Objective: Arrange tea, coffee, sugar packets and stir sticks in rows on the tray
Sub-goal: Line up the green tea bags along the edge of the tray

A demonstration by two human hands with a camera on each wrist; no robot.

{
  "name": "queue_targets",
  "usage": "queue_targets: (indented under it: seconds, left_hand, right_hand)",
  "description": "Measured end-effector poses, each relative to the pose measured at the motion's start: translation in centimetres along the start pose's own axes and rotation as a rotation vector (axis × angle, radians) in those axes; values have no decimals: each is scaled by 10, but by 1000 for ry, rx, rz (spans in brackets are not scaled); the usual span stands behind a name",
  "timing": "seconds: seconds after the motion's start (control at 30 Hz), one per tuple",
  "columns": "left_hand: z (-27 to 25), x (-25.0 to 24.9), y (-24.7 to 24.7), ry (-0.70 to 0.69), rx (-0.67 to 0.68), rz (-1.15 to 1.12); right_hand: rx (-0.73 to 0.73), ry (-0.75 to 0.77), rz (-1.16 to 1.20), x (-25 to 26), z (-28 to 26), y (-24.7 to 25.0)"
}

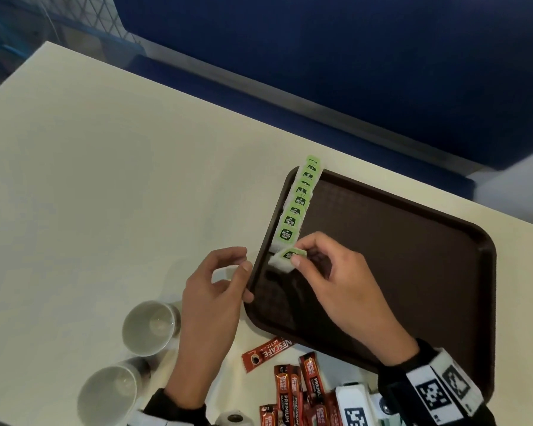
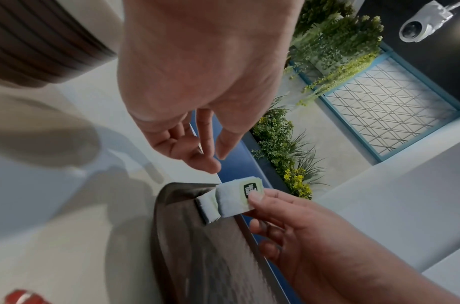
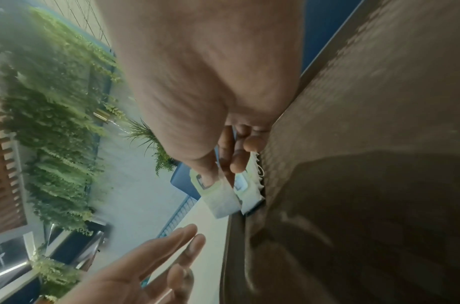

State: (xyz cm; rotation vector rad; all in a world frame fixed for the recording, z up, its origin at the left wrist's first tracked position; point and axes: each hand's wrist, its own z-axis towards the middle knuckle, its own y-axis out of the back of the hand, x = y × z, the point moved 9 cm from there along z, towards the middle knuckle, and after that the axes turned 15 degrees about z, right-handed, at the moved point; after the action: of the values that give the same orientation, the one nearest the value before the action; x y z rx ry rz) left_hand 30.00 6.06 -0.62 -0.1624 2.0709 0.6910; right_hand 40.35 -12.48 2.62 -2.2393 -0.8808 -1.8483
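Note:
A brown tray [image 1: 413, 235] lies on the cream table. Along its left rim stands a row of green-labelled tea bags [image 1: 299, 204]. My right hand [image 1: 326, 265] pinches one more tea bag [image 1: 285, 258] between thumb and fingers at the near end of that row, just above the tray floor; the same tea bag [image 2: 236, 199] [image 3: 218, 195] shows in both wrist views. My left hand [image 1: 225, 281] hovers beside the tray's left rim with loosely curled fingers and holds nothing. Red coffee sticks [image 1: 296, 388] lie on the table near me.
Two paper cups [image 1: 150, 327] [image 1: 111, 395] lie on their sides at the lower left. A single Nescafe stick [image 1: 266, 353] lies by the tray's near corner. A blue bench [image 1: 351, 72] runs behind the table's far edge. Most of the tray floor is bare.

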Motion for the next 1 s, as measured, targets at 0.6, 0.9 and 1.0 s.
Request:
queue_targets:
  seconds: [0.6,0.9,1.0]
  left_hand:
    - [-21,15,5,-2,83,-12]
    - [-21,16,8,-4,94,4]
    - [-20,18,7,-9,92,8]
  right_hand:
    - [-144,133,-322,-16,18,-21]
    - [-152,187,-367,-11,20,-22]
    - [-162,197,-366,-9,20,-20]
